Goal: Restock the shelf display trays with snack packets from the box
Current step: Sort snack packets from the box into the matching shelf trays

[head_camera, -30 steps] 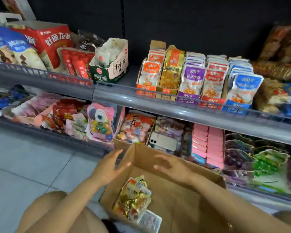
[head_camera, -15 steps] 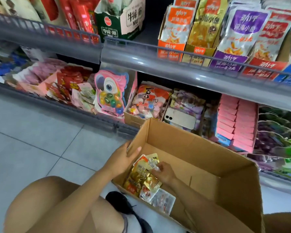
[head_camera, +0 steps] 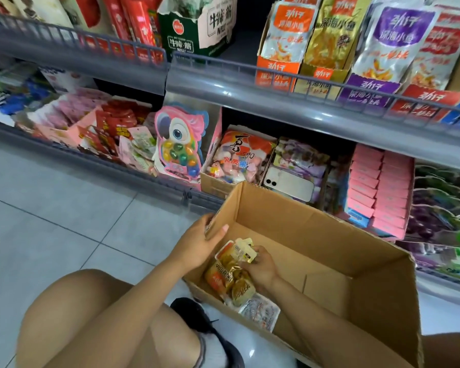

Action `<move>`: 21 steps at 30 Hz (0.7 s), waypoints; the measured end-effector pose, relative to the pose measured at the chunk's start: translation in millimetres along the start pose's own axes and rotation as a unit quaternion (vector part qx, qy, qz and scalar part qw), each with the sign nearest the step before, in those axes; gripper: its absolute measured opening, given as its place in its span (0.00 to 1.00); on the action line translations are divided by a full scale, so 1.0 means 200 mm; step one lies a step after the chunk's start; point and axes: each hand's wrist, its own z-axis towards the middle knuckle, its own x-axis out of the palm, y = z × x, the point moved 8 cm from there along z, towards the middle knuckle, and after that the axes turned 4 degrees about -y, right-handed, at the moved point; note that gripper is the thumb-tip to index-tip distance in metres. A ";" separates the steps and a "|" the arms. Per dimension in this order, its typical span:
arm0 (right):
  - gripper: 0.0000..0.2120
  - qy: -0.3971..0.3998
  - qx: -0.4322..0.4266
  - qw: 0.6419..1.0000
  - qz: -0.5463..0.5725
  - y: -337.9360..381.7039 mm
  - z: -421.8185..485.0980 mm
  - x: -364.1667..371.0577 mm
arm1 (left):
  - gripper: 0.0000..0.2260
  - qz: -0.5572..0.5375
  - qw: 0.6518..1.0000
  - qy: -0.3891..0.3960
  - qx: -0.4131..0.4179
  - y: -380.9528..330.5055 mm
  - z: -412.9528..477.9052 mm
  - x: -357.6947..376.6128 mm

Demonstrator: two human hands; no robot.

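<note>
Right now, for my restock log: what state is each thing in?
Cardboard box: open-topped, mostly bare inside.
Snack packets: heaped in the box's near-left corner.
Left hand: grips the box's left rim.
Right hand: inside the box, gripping packets.
Phone: lying camera-side up on the lower shelf.

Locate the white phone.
Head view, right of centre: the white phone lies on purple packets on the lower shelf, just behind the cardboard box, left of the pink boxes.
</note>
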 end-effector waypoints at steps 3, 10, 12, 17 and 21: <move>0.14 0.007 -0.026 0.998 0.049 0.16 -0.08 -0.18 | 0.32 0.089 0.985 -0.109 0.103 -0.15 -0.05 -0.11; 0.14 0.089 -0.112 0.975 0.168 0.61 -0.39 -0.46 | 0.35 -0.094 0.991 0.013 0.093 -0.44 -0.14 0.13; 0.14 0.089 -0.129 0.969 0.190 0.70 -0.47 -0.51 | 0.25 -0.249 0.965 0.087 -0.007 -0.46 -0.16 0.24; 0.19 0.079 -0.151 0.967 0.190 0.78 -0.56 -0.60 | 0.14 -0.370 0.926 0.067 -0.035 -0.55 -0.17 0.26; 0.20 0.034 -0.159 0.968 0.192 0.79 -0.58 -0.68 | 0.11 -0.390 0.914 0.077 -0.079 -0.56 -0.18 0.32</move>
